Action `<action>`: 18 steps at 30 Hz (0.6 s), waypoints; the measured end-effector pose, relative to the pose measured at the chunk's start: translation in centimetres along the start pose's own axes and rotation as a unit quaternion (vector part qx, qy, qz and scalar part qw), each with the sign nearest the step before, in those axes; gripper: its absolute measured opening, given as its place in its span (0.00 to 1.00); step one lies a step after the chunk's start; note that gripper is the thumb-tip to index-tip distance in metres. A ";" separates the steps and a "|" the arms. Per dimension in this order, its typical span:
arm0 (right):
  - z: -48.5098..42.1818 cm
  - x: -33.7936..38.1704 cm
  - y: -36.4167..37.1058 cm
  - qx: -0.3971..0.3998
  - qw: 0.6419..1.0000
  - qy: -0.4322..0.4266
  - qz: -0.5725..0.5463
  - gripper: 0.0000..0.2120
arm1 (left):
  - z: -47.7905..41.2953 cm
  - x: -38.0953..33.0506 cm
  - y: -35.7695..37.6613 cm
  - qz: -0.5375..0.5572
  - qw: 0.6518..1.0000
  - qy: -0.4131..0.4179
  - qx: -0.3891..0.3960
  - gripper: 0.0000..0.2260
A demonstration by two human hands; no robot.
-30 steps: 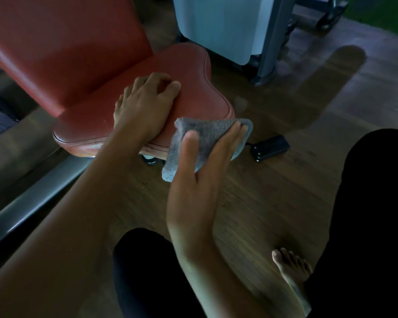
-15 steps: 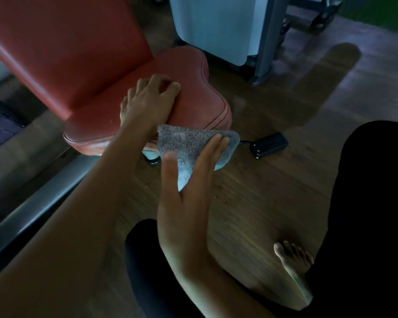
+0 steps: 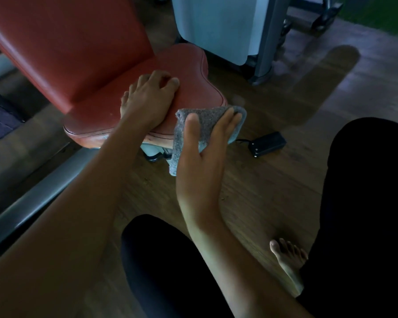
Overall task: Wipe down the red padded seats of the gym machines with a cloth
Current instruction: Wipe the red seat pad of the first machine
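Resting on the red padded seat (image 3: 189,72), the left hand (image 3: 147,99) has loosely bent fingers and grips nothing. The right hand (image 3: 202,152) lies flat, fingers and thumb straight, over the grey cloth (image 3: 207,120) at the seat's near front corner. That corner is covered, so contact between cloth and pad cannot be confirmed. The backrest (image 3: 78,42) is cut off at top and left. A small black device (image 3: 267,143) on the floor is too dim to identify.
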State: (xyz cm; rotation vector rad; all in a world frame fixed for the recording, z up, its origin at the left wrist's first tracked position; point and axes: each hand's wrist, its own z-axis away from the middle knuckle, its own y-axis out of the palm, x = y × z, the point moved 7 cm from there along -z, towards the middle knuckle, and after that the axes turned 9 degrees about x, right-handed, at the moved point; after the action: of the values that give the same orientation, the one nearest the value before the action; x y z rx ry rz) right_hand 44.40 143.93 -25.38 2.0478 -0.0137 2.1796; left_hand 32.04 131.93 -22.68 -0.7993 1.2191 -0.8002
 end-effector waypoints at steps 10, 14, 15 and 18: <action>0.3 -0.2 0.1 0.017 1.000 -0.017 0.013 0.35 | 0.2 0.2 -0.1 0.000 1.000 -0.014 -0.007 0.21; 2.8 -0.7 1.3 0.051 0.997 -0.037 0.039 0.35 | 0.3 0.0 -0.2 0.002 1.000 -0.023 -0.010 0.21; 2.0 -0.7 1.0 0.041 0.998 -0.032 0.033 0.35 | 0.3 0.1 -0.2 0.002 1.000 -0.021 -0.007 0.21; 0.0 -0.1 -0.1 0.021 0.999 -0.029 0.027 0.35 | 0.4 0.2 -0.1 0.002 1.000 -0.012 -0.008 0.21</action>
State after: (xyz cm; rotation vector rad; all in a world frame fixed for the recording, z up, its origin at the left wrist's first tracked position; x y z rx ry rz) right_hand 44.41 144.05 -25.52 2.1581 -0.0306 2.1681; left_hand 32.49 131.77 -22.64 -0.8172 1.2072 -0.7774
